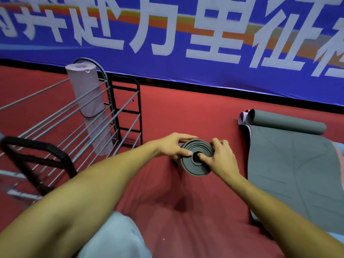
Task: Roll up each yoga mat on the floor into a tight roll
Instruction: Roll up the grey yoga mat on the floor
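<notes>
Already rolled grey mat (pixel 195 165): springy, probably light; left hand (pixel 174 147) gripped rim, right hand (pixel 218 155) fingers (pixel 202 156) pinched core.

The red floor (pixel 195 116) lies bare in front of the hands, up to the blue banner (pixel 167 34) at the back. On the left a metal rack (pixel 104 116) stands in the way, with a pale rolled mat (pixel 87 97) leaning in it. On the right a grey mat (pixel 290 170) covers the floor, its far end curled up. It seems to lie over a pink one.
</notes>
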